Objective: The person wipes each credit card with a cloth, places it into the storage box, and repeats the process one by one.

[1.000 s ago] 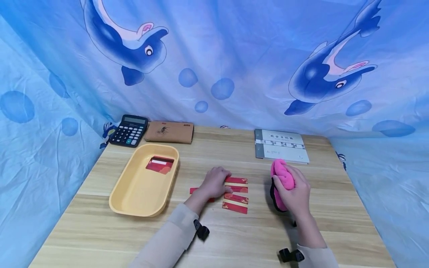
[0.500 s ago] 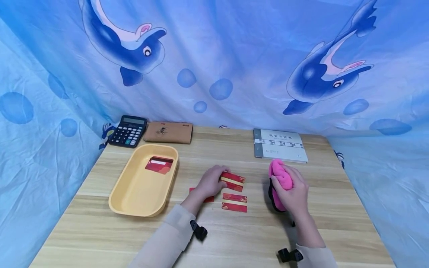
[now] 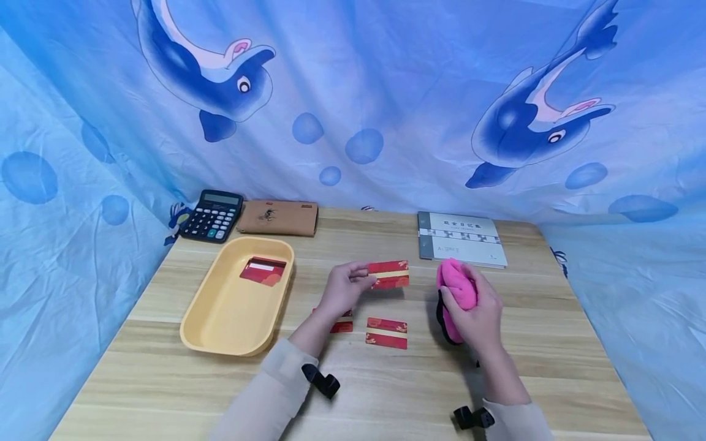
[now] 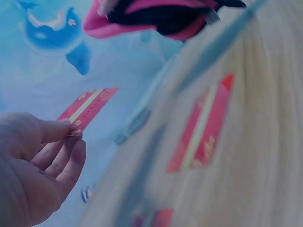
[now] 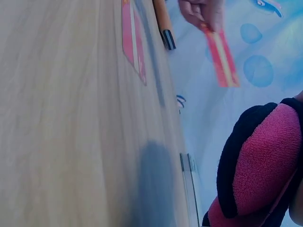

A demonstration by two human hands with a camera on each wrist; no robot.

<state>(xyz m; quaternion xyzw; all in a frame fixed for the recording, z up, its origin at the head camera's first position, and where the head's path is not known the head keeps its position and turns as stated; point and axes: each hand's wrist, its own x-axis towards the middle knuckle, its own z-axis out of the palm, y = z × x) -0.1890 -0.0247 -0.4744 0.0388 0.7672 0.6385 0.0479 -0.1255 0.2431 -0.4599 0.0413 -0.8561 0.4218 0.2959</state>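
The left hand (image 3: 343,288) is covering one end of the raised red card (image 3: 390,275), while the left forearm (image 3: 306,338) is hiding part of a second red card (image 3: 343,327). The right wrist view's edge is cropping the pink-and-black plush item (image 5: 269,158). Fine print on the notebook (image 3: 462,240) is blurring beyond reading.

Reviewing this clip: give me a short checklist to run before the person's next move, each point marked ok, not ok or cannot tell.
1. Left hand has the held card pinched at one end: ok.
2. Held card lifted off the table: ok, the wrist views show it raised.
3. Right hand grips the pink-and-black fuzzy item: ok.
4. Held card touching the fuzzy item: not ok, a gap shows between them.
5. Striped card on the table uncovered: ok in the head view.
6. Whether the fuzzy item has an opening facing the held card: cannot tell.
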